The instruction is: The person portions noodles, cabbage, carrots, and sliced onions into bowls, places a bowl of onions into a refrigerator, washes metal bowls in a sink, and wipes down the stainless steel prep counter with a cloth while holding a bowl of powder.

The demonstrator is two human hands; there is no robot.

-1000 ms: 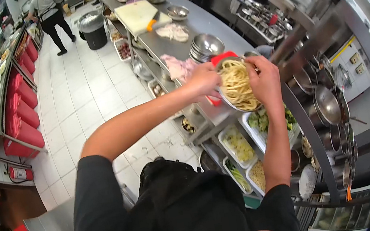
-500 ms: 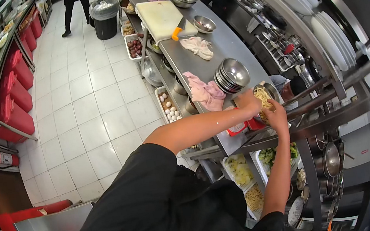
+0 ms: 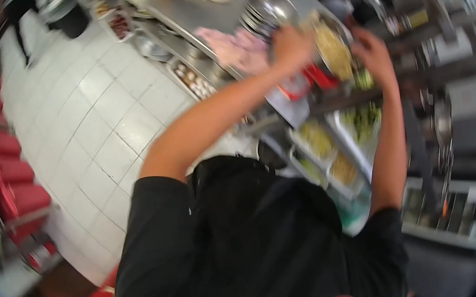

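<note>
Pale yellow noodles (image 3: 332, 51) lie in a metal bowl (image 3: 343, 27) at the worktop's (image 3: 168, 8) near corner. The left hand (image 3: 294, 49) is at its left side, fingers too blurred to judge their grip; the right hand's (image 3: 374, 58) fingers are parted, just beside the right rim. Stacked bowls (image 3: 275, 8) and pink cloth (image 3: 237, 49) sit nearby.

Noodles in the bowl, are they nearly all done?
The noodles are already in the bowl. They look in hand: the left hand and right hand are at its sides. Maybe a little fixing is left, since both hands are so close, but it's too blurry to be sure.
</note>
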